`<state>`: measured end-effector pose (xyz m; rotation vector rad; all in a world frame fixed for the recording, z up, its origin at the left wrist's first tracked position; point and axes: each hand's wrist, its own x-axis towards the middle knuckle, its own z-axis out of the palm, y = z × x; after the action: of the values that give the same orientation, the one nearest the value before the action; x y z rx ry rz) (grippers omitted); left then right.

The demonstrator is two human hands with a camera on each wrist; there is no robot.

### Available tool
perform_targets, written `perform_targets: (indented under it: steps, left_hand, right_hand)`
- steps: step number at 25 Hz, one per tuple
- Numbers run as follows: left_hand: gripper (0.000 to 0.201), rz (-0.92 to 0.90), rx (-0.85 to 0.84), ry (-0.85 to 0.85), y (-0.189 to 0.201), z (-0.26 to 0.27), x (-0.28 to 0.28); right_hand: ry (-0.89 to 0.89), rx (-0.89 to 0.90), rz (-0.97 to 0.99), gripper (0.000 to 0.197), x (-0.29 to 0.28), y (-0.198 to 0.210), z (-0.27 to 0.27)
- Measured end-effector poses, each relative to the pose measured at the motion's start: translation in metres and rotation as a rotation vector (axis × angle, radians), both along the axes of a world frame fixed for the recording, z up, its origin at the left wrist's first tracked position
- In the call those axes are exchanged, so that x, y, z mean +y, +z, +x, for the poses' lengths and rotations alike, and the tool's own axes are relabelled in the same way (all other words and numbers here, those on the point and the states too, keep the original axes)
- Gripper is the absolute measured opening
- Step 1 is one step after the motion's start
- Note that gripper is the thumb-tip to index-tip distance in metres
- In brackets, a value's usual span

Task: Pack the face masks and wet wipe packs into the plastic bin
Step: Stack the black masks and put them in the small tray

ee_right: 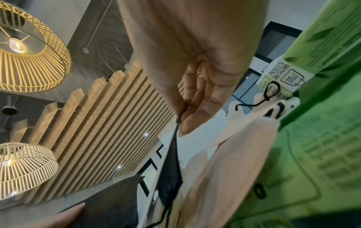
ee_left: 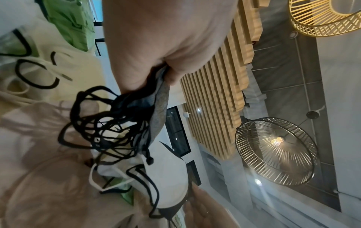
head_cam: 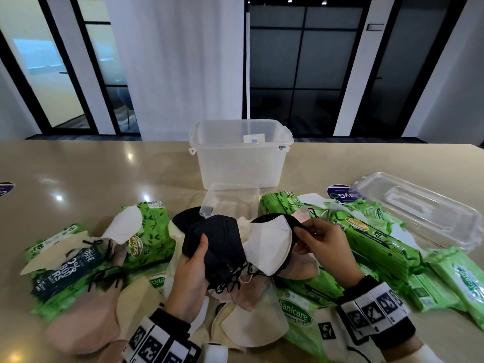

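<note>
The left hand (head_cam: pixel 192 271) grips a stack of black masks (head_cam: pixel 214 239), thumb on top and fingers curled under; their black ear loops (ee_left: pixel 101 123) hang tangled below the palm. The right hand (head_cam: pixel 323 247) pinches the corner of one black mask (ee_right: pixel 170 174) between thumb and forefinger; the other fingers are loosely bent. This mask lies under a white mask (head_cam: pixel 272 244) that rests between the two hands.

The bin (head_cam: pixel 239 153) stands upright on the counter (head_cam: pixel 91 166) at 12 o'clock from the hands, well apart from them. Its opening faces up; whether anything lies in it cannot be told. A small clear tray (head_cam: pixel 230 203) lies just in front of the bin. A clear lid (head_cam: pixel 419 213) lies at 2 o'clock.

Loose masks in white, cream and pink (head_cam: pixel 86 328) are heaped on the counter at 6 to 8 o'clock. Green wipe packs (head_cam: pixel 149 231) lie at 9 to 10 o'clock, and more wipe packs (head_cam: pixel 379 244) at 3 to 4 o'clock, touching and overlapping the masks.
</note>
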<state>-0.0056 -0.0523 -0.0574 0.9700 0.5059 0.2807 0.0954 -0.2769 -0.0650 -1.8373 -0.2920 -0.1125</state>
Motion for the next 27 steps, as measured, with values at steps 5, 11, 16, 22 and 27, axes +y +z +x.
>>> perform_targets:
  steps: [5,11,16,22,27]
  left_hand:
    - [0.019,0.002,-0.05,0.02,0.002,-0.002,0.002]
    - [0.053,0.055,-0.105,0.117,0.003,-0.007,0.014]
    - [0.071,0.052,-0.114,0.013,0.003,0.002,0.001]
    - [0.035,0.046,-0.074,-0.095,0.002,0.005,-0.034]
    - [0.025,0.045,-0.09,-0.106,0.001,0.0,-0.035]
  right_hand:
    - [-0.086,-0.119,0.107,0.009,-0.006,0.019,0.008]
    - [-0.302,-0.347,0.05,0.013,-0.014,0.049,0.005]
    - [-0.168,-0.464,0.039,0.012,0.022,0.053,-0.019]
    - [0.148,-0.449,-0.058,0.01,0.085,0.02,-0.051]
    - [0.15,-0.419,-0.067,0.008,0.091,0.017,-0.053]
